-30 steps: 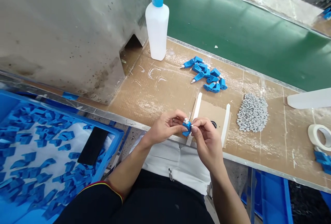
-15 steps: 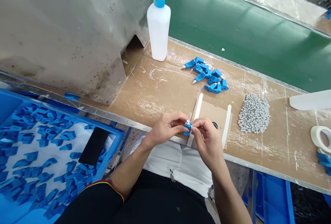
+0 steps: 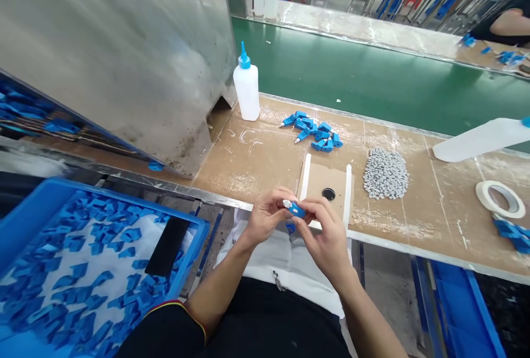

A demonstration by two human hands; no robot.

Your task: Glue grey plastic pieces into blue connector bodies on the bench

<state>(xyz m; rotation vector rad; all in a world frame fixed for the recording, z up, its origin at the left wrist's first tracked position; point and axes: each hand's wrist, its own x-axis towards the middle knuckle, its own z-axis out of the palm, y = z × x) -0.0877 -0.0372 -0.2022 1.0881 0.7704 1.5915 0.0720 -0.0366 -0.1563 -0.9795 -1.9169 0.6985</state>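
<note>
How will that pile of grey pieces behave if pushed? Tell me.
The pile of grey pieces would probably spread rather than move whole, since its small bits look loose. Each is likely light, being tiny. Strays might slide easily on the shiny brown surface.

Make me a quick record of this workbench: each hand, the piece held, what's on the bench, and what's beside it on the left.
Left hand: holding the blue piece
Right hand: holding the same piece
Piece: blue, white tip showing
Bench: blue pile, grey bits, tape roll, upright bottle
Left side: blue crate of blue pieces
</note>
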